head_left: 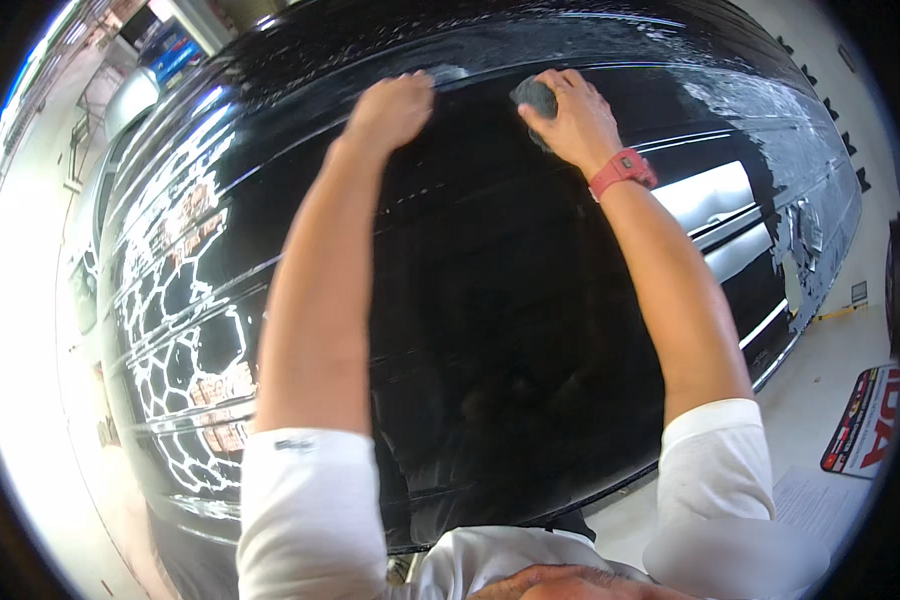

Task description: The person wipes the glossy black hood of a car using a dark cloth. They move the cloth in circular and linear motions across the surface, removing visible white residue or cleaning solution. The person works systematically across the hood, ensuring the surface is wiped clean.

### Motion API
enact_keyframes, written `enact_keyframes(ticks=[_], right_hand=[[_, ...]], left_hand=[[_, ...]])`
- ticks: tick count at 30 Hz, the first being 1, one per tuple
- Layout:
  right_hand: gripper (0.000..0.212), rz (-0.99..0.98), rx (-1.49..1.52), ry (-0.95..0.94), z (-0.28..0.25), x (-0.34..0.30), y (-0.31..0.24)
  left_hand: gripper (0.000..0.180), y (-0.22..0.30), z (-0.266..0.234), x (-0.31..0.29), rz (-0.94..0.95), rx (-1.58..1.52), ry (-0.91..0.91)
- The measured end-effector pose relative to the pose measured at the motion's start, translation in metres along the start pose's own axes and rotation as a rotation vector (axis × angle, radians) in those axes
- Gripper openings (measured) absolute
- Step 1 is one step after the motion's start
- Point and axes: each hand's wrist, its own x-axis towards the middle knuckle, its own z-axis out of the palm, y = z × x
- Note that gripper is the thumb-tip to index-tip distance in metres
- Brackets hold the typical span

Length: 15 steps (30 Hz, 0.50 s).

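Observation:
A glossy black car body panel [490, 280] spreads out below both my arms. My right hand [580, 118], with a red watch [623, 172] on its wrist, has its fingers wrapped round a dark grey sponge-like pad [538, 100]. The pad lies against the panel near a long raised crease. To the left of it, my left hand [398, 108] rests on the same panel with its fingers curled in. Whatever those fingers might hold is hidden. Greyish wet foam or film [610, 42] covers the panel beyond both hands.
More grey, wet-looking coating [815, 175] runs down the panel's right end, ragged at its lower part. Hexagonal lamp reflections [195, 350] shine on the left. A red, black and white sign [863, 420] is at the right, and a blue car [170, 52] stands far left.

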Motion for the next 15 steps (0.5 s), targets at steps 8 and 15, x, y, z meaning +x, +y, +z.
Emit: enact_keyframes(ticks=[8, 15], right_hand=[[0.051, 0.097, 0.058, -0.044, -0.180, -0.169, 0.223], [0.055, 0.167, -0.007, -0.033, -0.181, -0.174, 0.233]], left_hand=[[0.041, -0.109, -0.027, -0.158, -0.488, -0.373, 0.081], [0.047, 0.102, -0.021, 0.066, -0.159, -0.289, -0.086]])
